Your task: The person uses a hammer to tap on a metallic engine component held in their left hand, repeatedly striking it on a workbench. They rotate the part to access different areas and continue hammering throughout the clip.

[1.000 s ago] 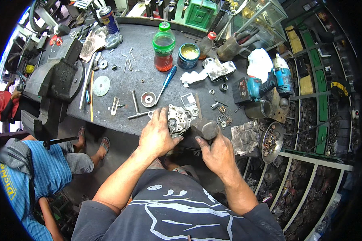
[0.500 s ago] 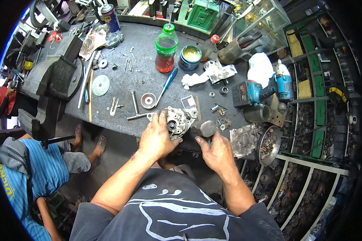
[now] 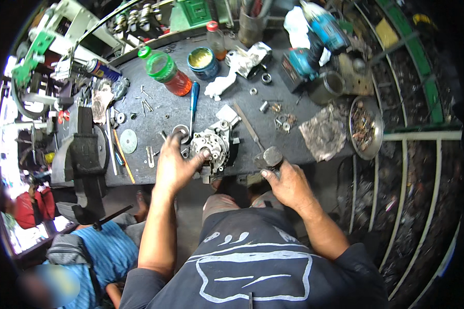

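My left hand (image 3: pixel 172 167) grips the left side of a cast silver metal casing (image 3: pixel 213 147), its thumb on the casing's face and its fingertips beside a small round dish (image 3: pixel 181 128). The casing rests at the bench's front edge, with holes and bolt bosses visible. My right hand (image 3: pixel 291 185) is closed on a hammer, whose blunt grey head (image 3: pixel 271 156) is right of the casing. A blue-handled screwdriver (image 3: pixel 194 97) lies behind the casing, and a flat metal bar (image 3: pixel 247 123) lies to its right.
A bench vise (image 3: pixel 80 154) stands left. Behind are bottles (image 3: pixel 172 77), a blue tub (image 3: pixel 202 64) and a cordless tool (image 3: pixel 299 67). A pan of small parts (image 3: pixel 365 126) and a dirty rag (image 3: pixel 319 131) lie right. A co-worker in a blue shirt (image 3: pixel 103 247) is low at the left.
The view has swung, shifting the bench in the picture. My left hand's thumb has moved up onto the casing's face. The hammer in my right hand has moved slightly away from the casing.
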A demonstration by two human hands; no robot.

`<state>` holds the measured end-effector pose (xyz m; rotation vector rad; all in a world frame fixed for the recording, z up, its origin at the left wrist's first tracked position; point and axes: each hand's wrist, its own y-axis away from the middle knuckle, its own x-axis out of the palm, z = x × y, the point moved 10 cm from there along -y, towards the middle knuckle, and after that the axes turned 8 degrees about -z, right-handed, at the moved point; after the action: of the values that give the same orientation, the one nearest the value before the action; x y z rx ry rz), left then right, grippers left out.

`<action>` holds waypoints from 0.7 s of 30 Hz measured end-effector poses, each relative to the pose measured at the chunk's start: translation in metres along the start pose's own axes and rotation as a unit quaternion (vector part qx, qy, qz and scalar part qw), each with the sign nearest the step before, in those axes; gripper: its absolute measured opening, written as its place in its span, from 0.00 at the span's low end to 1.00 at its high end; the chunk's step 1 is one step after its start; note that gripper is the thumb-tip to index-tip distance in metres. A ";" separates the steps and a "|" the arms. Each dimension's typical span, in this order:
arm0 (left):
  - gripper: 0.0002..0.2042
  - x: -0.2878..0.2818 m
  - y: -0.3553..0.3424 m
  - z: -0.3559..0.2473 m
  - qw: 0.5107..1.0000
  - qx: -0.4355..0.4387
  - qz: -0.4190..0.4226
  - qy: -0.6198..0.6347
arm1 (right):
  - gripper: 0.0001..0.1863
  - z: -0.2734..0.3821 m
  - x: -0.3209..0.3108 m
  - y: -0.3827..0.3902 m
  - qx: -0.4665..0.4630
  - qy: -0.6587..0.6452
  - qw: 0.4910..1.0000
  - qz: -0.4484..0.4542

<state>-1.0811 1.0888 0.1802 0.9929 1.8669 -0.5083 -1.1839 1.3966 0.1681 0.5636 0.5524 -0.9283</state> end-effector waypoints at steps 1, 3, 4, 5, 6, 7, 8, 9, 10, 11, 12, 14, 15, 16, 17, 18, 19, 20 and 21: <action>0.47 0.010 -0.011 0.008 0.998 0.026 0.024 0.058 | 0.26 0.001 -0.002 0.007 0.013 0.002 1.000 0.017; 0.45 0.035 -0.015 0.018 0.983 0.023 0.095 0.157 | 0.27 -0.012 0.005 0.018 0.011 -0.026 0.999 0.023; 0.42 0.055 -0.012 0.021 0.959 0.007 0.140 0.245 | 0.27 -0.016 0.009 0.021 0.004 -0.035 0.999 0.025; 0.41 0.061 -0.008 0.037 0.964 -0.014 0.119 0.238 | 0.28 -0.016 0.012 0.024 -0.016 -0.050 0.999 0.010; 0.41 0.063 -0.003 0.037 0.966 -0.034 0.101 0.236 | 0.29 -0.013 0.011 0.027 -0.012 -0.060 0.998 0.012; 0.42 0.071 0.002 0.043 0.958 -0.083 0.107 0.253 | 0.29 -0.015 0.015 0.028 -0.003 -0.058 0.998 0.020; 0.44 0.072 0.007 0.050 0.962 -0.110 0.103 0.226 | 0.29 -0.017 0.020 0.027 0.005 -0.055 0.998 0.029; 0.45 0.083 0.016 0.070 0.947 -0.148 0.093 0.268 | 0.29 -0.006 0.021 0.025 -0.013 -0.069 0.997 0.032; 0.46 0.091 0.020 0.075 0.929 -0.181 0.085 0.312 | 0.29 0.003 0.021 0.021 -0.031 -0.080 0.996 0.030; 0.49 0.098 0.028 0.081 0.927 -0.202 0.096 0.301 | 0.29 0.012 0.021 0.018 -0.049 -0.092 0.994 0.030; 0.50 0.100 0.031 0.078 0.926 -0.189 0.072 0.318 | 0.29 0.015 0.020 0.013 -0.051 -0.068 0.996 0.031; 0.50 0.102 0.033 0.081 0.930 -0.190 0.041 0.312 | 0.29 0.024 0.020 0.002 -0.058 -0.021 0.998 0.032; 0.51 0.097 0.033 0.070 0.934 -0.190 0.047 0.298 | 0.29 0.028 0.016 -0.005 -0.075 -0.025 0.996 0.031; 0.51 0.093 0.032 0.066 0.938 -0.173 0.036 0.297 | 0.29 0.033 0.015 -0.012 -0.076 -0.010 0.996 0.037; 0.51 0.092 0.031 0.066 0.939 -0.179 0.041 0.291 | 0.29 0.042 0.013 -0.019 -0.076 0.004 0.996 0.042; 0.52 0.088 0.030 0.060 0.940 -0.182 0.050 0.285 | 0.29 0.046 0.011 -0.025 -0.074 0.019 0.996 0.044; 0.51 0.084 0.032 0.056 0.936 -0.194 0.047 0.291 | 0.31 0.054 0.011 -0.030 -0.097 0.026 0.994 0.041; 0.51 0.084 0.032 0.054 0.933 -0.196 0.046 0.300 | 0.32 0.056 0.013 -0.034 -0.098 0.044 0.993 0.048; 0.51 0.085 0.034 0.053 0.930 -0.199 0.045 0.306 | 0.32 0.058 0.017 -0.036 -0.097 0.059 0.992 0.055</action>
<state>-1.0457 1.1075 0.0824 1.0171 2.3262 0.2760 -1.1953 1.3313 0.1914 0.4693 0.7033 -0.7308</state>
